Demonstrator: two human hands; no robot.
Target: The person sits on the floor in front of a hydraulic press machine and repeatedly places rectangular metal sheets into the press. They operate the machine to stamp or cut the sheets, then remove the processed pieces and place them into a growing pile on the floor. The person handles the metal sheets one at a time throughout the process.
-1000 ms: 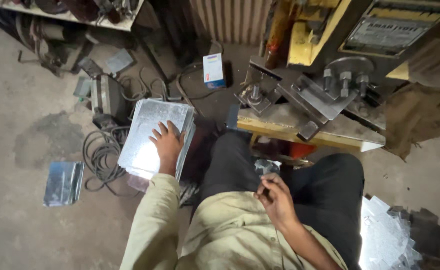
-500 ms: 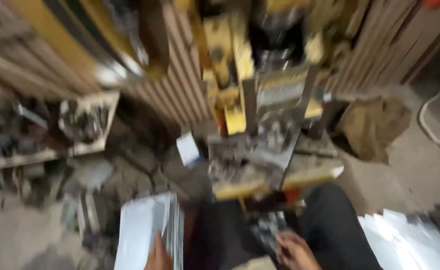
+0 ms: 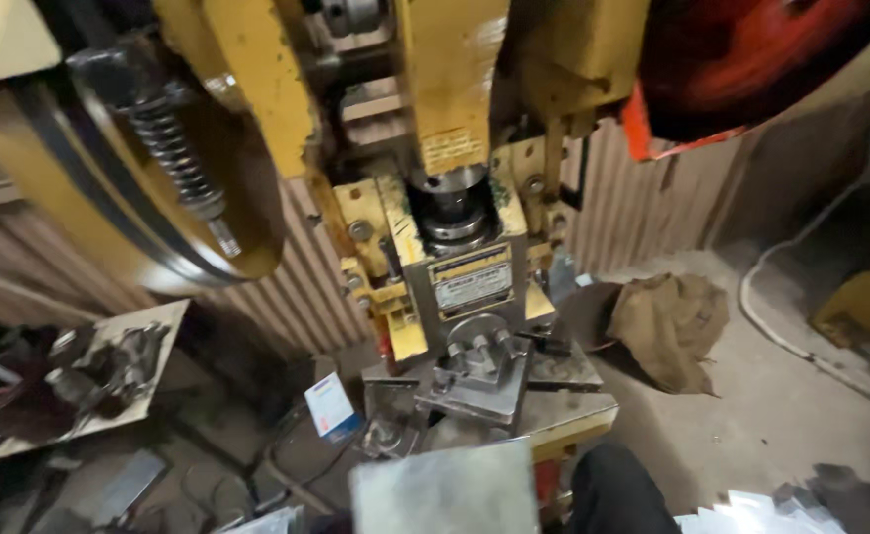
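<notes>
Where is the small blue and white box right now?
In the head view, the small blue and white box stands low and left of centre on the cluttered floor, just left of the yellow press's metal bed.

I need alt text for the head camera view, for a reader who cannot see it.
A yellow press machine fills the view, with a grey metal sheet at the bottom edge before it. A crumpled brown sack lies on the floor to the right; no hands show.

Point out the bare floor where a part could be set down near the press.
Bare concrete floor lies right of the press, between the brown rag and the hose. Left is crowded: cluttered tray, small box, cables.
</notes>
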